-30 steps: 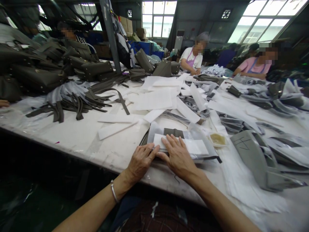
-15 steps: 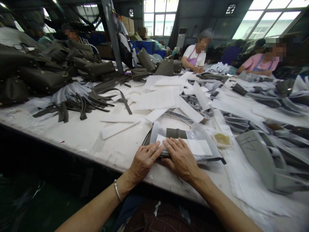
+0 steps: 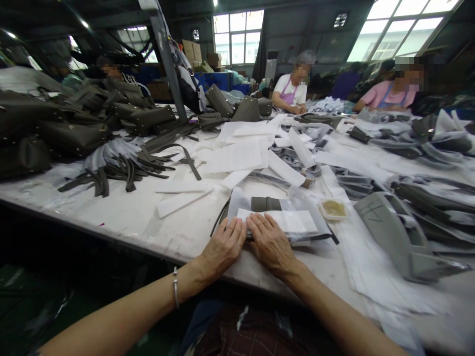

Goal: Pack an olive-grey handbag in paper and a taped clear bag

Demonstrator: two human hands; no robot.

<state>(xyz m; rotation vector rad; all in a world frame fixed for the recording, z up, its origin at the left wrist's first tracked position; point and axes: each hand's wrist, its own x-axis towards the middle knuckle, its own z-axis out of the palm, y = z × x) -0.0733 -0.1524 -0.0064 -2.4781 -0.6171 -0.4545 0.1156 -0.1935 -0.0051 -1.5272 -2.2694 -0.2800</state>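
Observation:
A dark olive leather piece (image 3: 266,203), partly covered by a translucent wrapping sheet (image 3: 236,201), lies near the table's front edge. Across its front runs a white foam strip (image 3: 300,222). My left hand (image 3: 227,241) rests with extended fingers on the strip's left end. Beside it, my right hand (image 3: 270,243) lies flat on the same strip, fingers stretched forward and thumb low at the front edge. The two sets of fingertips almost meet. A dark strap end pokes out at the right of the bundle. What lies under the palms is hidden.
A small dish of yellowish paste (image 3: 334,209) stands right of the bundle. Further right lies a grey marked template (image 3: 382,230). Loose straps (image 3: 129,170) and piled dark bags (image 3: 74,134) fill the left. White foam sheets (image 3: 237,154) lie ahead. Co-workers sit across the table.
My right hand has slid slightly left, bringing its fingertips closer to my left hand's. The whole view has shifted a little. The foam strip stays on the bundle.

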